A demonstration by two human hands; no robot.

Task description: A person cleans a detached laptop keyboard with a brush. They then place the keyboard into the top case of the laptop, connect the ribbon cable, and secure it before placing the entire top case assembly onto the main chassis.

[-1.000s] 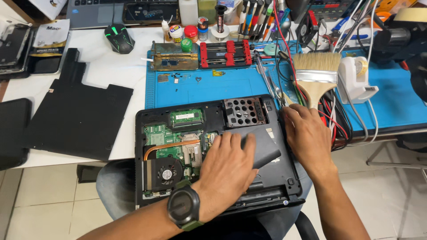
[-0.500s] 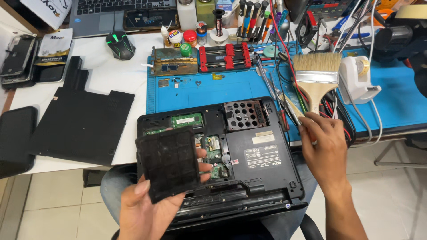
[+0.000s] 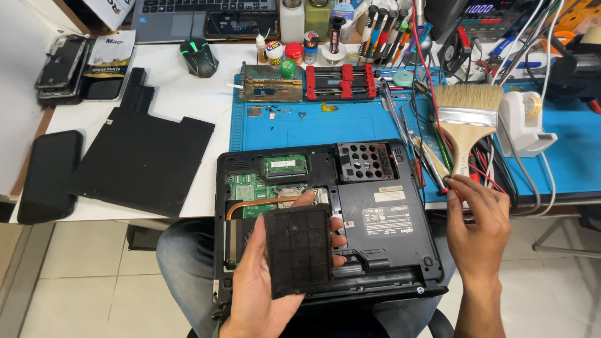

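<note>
- Nearest the camera: left hand (image 3: pixel 266 285) closed around a black square cover panel (image 3: pixel 299 249), thumb on the right edge, fingers behind, inner ribbed face turned up toward the viewer.
- Panel held just above the lower left part of the open laptop (image 3: pixel 388 216), tilted a little, long axis running roughly up and away from the body.
- Laptop resting upside down across the lap, front edge toward the body, back edge lying on the blue mat (image 3: pixel 325 128).
- Directly behind the panel: the uncovered bay with green circuit board (image 3: pixel 250 188), copper heat pipe (image 3: pixel 250 203) and memory stick (image 3: pixel 285 166); panel sits over this bay, slightly toward the body from it.
- Right hand (image 3: pixel 479 222) off the right edge of the laptop, fingers pinched on a thin red-tipped tool (image 3: pixel 446 186) at the mat's edge; grip partly hidden, so only a loose pinch can be made out.
- Wide paintbrush (image 3: pixel 466 116) lying just beyond the right hand, handle pointing toward it, bristles away; right hand far nearer to it than the left.
- Left of the laptop: large flat black cover (image 3: pixel 141 156) on the white table (image 3: pixel 181 94), well apart from both hands.
- Farthest back: red-clamped holder (image 3: pixel 341 81), mouse (image 3: pixel 199 56), bottles and screwdrivers along the rear.
</note>
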